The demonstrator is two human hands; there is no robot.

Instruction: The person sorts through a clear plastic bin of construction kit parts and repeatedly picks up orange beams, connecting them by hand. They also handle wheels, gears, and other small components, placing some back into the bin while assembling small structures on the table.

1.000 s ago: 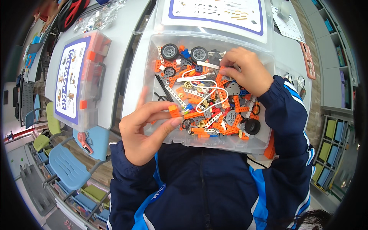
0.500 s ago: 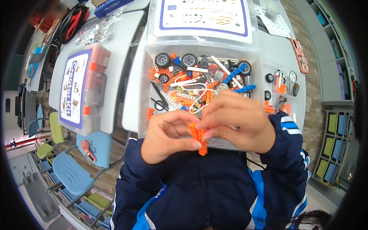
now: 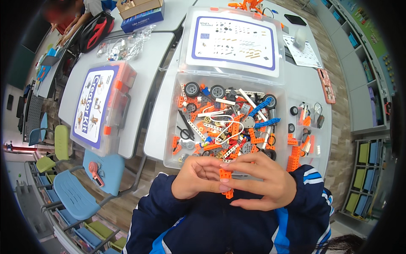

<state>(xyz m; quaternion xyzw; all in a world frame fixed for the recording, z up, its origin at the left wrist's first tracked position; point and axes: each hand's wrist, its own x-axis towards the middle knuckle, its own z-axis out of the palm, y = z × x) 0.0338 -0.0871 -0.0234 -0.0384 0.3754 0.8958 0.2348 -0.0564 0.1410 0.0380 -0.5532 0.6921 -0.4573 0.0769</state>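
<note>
My left hand (image 3: 193,178) pinches an orange plastic building piece (image 3: 229,194) between thumb and fingers, close in front of my jacket. From the other side my right hand (image 3: 267,183) has its fingertips on the same piece, its thumb held lower and apart. Fingers cover part of the piece, so I cannot tell whether it is one part or several joined. Just beyond both hands stands a clear plastic box (image 3: 170,146), full of loose orange, white, blue and black building parts. Wheels (image 3: 192,89) and a white cable (image 3: 237,134) lie among them.
The box's raised lid (image 3: 275,77) carries a printed sheet. At right sit a clear tray (image 3: 315,163) of parts and a patterned phone case (image 3: 326,86). A closed kit case (image 3: 94,108) lies on the left table. Blue chairs (image 3: 76,192) stand at lower left; another person is at far upper left.
The view has shifted, so the tables and box sit lower in it. My hands are slightly lower, the orange piece has turned, and my right fingers are spread more.
</note>
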